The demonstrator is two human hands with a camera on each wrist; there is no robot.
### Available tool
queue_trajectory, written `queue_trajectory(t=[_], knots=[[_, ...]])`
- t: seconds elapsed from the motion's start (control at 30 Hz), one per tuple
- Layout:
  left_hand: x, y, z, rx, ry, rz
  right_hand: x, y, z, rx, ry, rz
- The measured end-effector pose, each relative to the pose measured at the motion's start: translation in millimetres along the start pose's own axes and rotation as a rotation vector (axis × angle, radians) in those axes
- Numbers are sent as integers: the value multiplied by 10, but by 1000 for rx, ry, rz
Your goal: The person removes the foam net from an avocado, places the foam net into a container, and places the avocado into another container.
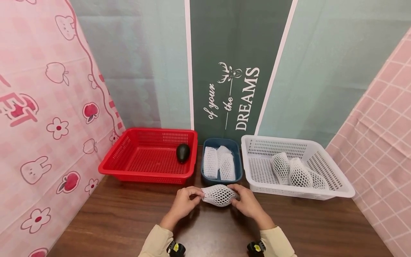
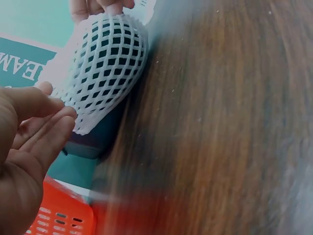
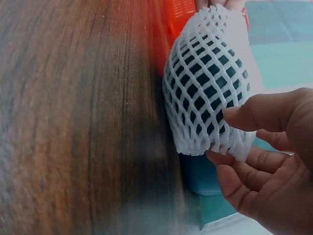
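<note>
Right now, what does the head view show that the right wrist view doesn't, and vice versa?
Head only: the bare dark fruit inside the red basket, the mesh sleeves inside the blue bin, and the wrapped items in the white basket.
Right wrist only: the inner side of the right hand, close up.
Both: the mesh-wrapped dark item between the hands, the right hand, some of the left hand, part of the red basket and blue bin, and the wooden table.

2 bskts (image 1: 147,175), 1 tub (image 1: 238,166), 1 bare frt (image 1: 183,153), 4 netted frts (image 1: 219,195), 3 other nets (image 1: 210,163)
</note>
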State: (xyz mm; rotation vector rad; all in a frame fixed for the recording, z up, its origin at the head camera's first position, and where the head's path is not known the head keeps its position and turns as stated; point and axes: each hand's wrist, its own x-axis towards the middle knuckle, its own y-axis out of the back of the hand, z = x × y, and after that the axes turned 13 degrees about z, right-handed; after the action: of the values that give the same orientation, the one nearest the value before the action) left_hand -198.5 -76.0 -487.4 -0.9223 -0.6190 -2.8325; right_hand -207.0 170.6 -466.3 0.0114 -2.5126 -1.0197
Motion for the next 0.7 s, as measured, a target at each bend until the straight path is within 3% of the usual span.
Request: queue_trajectory(t=[0.07,0.5,0.57,0.7], knots=[[-12,-31,-6,-10,4,12,-1,1,-5,-1,3,5],[-31,-202,1,-154,212,-53,4,-18,-14,-10,-28,63],[-32,-217,-7,-139,221,-58,3,-25,-15,-6,-22,71],[-47,-229,-12,-39,167,-68,-16,-39,-22,-19,-17,68]])
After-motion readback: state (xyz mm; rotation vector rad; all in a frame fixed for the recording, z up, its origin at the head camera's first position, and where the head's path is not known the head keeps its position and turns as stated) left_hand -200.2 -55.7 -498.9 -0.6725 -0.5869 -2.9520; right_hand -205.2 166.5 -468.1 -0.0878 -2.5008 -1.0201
